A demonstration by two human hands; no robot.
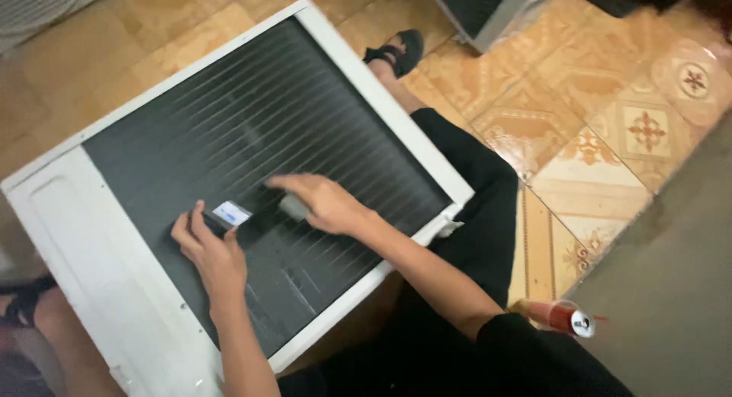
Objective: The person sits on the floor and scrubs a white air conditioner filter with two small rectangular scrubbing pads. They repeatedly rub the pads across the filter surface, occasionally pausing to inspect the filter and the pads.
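Left hand (210, 252) pinching small white-blue card (231, 212) on white-framed dark finned condenser panel (252, 138); right hand (324, 203), fingers extended together, gripping small grey object (293, 207).

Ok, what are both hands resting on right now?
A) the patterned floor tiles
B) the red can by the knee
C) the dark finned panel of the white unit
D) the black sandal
C: the left hand and the right hand both lie on the dark finned panel of the white unit, while the red can sits apart on the floor.
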